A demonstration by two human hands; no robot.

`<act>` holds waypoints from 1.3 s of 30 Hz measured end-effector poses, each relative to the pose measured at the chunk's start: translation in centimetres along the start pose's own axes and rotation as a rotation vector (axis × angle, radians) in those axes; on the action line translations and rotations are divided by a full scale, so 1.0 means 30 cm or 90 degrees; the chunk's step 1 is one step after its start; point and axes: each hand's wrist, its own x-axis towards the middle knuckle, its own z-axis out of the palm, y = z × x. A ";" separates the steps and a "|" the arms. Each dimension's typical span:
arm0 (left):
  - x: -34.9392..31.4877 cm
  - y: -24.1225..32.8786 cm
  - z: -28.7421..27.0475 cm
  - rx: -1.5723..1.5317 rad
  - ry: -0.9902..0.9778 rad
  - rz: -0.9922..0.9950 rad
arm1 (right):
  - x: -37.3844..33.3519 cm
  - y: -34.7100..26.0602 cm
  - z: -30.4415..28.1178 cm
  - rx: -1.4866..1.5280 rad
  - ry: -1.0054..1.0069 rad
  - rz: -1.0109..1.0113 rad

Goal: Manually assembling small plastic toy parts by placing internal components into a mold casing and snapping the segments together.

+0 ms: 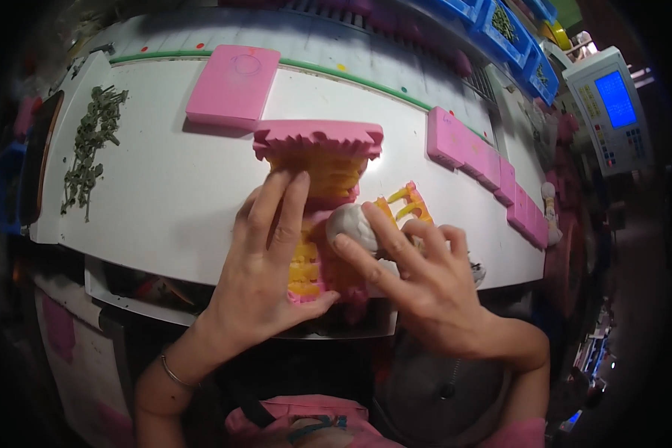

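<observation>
A pink rubber mold [319, 136] with ridged yellow inner faces is spread open at the middle of the white table's near edge. My left hand [255, 257] grips it, fingers on the upper flap and thumb by the lower part. In my right hand [439, 295] is a rounded white cloth pouch [347, 224], pinched between thumb and fingers against the mold's inside. A yellow-and-pink toothed piece [409, 198] shows just past my right fingers; whether it joins the mold is hidden. Something silvery [477, 270] lies partly covered beside my right hand.
One pink block [231, 86] lies at the back of the table [157, 172]. Several more pink blocks [467, 149] line the right edge. Small green branched pieces [93, 145] are heaped at left. Blue trays [515, 37] and a machine with a blue screen [608, 112] stand far right.
</observation>
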 end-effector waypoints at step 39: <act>0.050 -0.056 -0.023 -0.138 -0.033 0.118 | 0.009 -0.072 0.060 0.054 0.077 -0.037</act>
